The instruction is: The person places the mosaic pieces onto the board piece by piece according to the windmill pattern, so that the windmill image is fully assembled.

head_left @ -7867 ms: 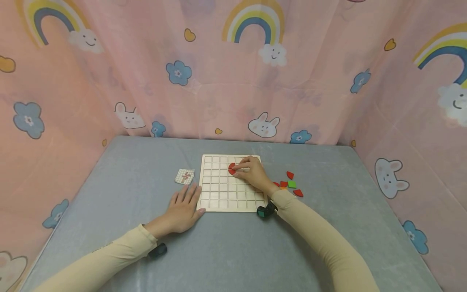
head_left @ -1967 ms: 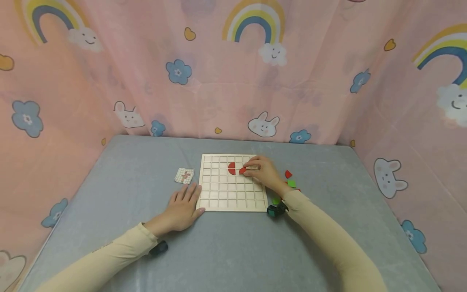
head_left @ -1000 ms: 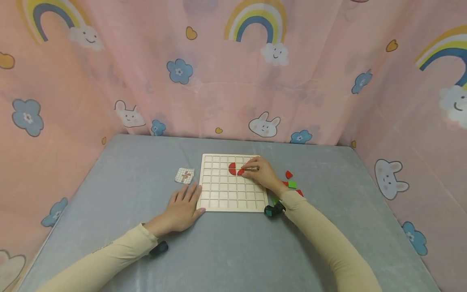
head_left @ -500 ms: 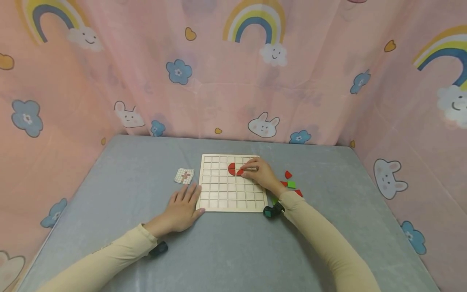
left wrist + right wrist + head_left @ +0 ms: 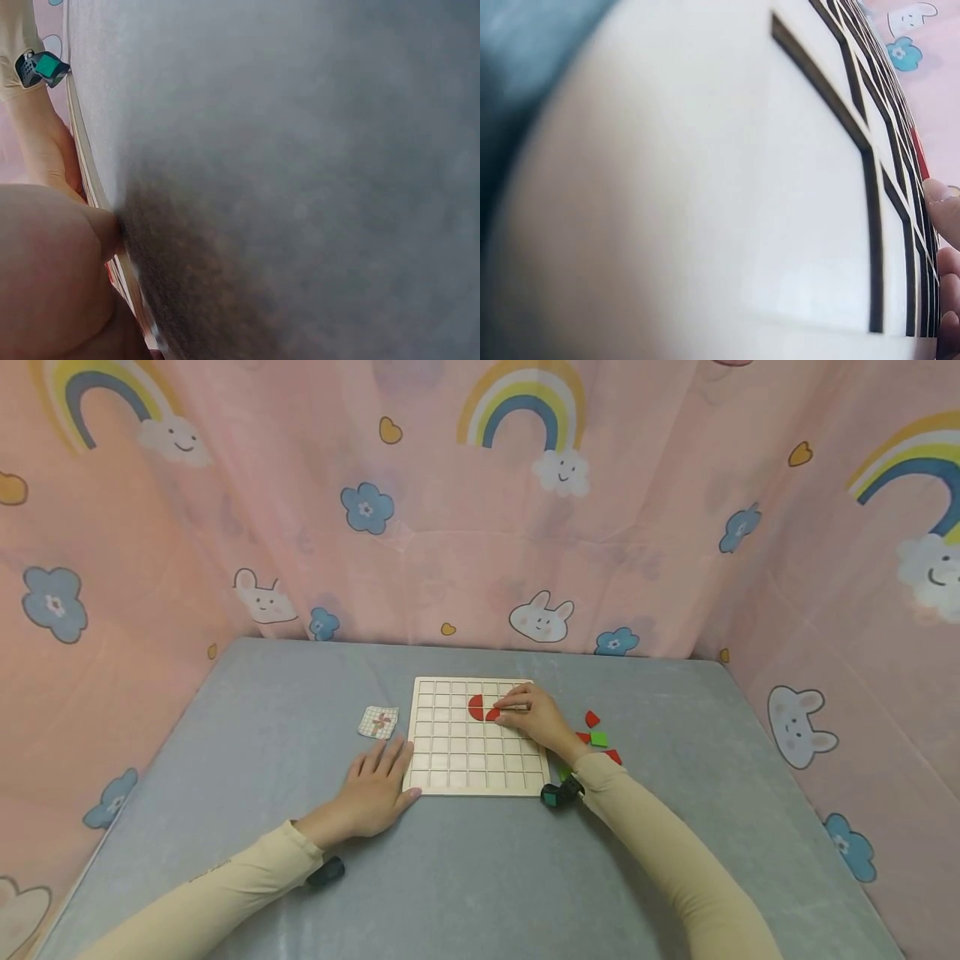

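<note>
A pale wooden grid board point(image 5: 477, 762) lies on the grey table in the head view. Two red quarter-circle pieces point(image 5: 476, 707) sit in its upper cells, forming a left-facing half disc. Just right of them my right hand point(image 5: 536, 714) pinches another red quarter-circle piece point(image 5: 492, 715) low over the board, thumb and index at its right side. In the right wrist view, the thumb point(image 5: 943, 206) is beside a sliver of red. My left hand point(image 5: 375, 789) rests with fingers spread along the board's left edge; the left wrist view shows it close up.
A small card point(image 5: 378, 722) with a printed pinwheel pattern lies left of the board. To the right are loose red pieces point(image 5: 592, 718) and green pieces point(image 5: 598, 739), some hidden behind the right wrist. A pink patterned curtain point(image 5: 442, 568) surrounds the table.
Compared with the oldest frame, my right hand has left the half disc and holds another red piece. Over the last two seconds that piece shifted slightly left, towards the half disc. My left hand stayed put.
</note>
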Available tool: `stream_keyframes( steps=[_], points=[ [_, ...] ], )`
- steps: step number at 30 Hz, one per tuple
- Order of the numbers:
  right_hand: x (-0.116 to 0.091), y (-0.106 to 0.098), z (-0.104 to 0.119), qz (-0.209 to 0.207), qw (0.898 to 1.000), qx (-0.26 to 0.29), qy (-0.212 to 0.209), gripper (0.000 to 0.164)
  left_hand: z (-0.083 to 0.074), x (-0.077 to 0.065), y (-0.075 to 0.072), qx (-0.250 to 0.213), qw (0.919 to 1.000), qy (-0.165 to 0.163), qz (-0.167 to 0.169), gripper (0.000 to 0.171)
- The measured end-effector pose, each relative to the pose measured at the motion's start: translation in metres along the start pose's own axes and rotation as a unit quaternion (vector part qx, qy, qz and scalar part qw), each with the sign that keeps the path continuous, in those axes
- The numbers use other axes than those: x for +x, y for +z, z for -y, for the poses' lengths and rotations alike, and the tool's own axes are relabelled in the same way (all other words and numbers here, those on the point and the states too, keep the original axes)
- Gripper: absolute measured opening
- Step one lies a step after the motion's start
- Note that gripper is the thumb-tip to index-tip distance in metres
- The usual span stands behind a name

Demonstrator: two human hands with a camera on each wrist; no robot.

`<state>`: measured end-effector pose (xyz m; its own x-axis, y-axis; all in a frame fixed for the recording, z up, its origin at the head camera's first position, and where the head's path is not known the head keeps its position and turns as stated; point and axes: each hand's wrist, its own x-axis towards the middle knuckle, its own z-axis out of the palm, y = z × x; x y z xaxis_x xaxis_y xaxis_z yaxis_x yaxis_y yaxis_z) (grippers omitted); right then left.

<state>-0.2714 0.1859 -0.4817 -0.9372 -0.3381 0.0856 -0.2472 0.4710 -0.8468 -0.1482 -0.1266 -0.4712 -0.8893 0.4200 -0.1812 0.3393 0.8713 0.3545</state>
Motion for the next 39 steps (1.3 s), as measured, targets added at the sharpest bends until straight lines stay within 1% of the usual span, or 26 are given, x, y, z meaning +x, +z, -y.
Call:
stream_keyframes(
  steps=[13,19,22,32,39],
  points=[
    [0.000,0.001,0.000,-0.008,1.000,0.002,-0.003,0.028,-0.002,-0.002,-0.001,-0.013,0.9998,0.011,-0.012,0.072],
    [0.000,-0.001,0.001,-0.003,1.000,0.002,-0.005,0.028,0.006,0.002,0.009,-0.006,0.9994,0.018,-0.027,0.075],
    [0.000,-0.001,0.001,0.003,1.000,0.004,-0.001,0.029,0.008,0.003,0.012,-0.005,0.9992,0.021,-0.034,0.075],
    [0.000,0.000,-0.001,0.002,1.000,-0.007,0.002,0.029,0.008,0.004,0.011,-0.001,0.9995,0.018,-0.027,0.075],
    [0.001,0.000,-0.001,0.001,1.000,-0.001,0.006,0.031,0.008,0.004,0.012,0.000,0.9996,0.016,-0.023,0.076]
  ],
)
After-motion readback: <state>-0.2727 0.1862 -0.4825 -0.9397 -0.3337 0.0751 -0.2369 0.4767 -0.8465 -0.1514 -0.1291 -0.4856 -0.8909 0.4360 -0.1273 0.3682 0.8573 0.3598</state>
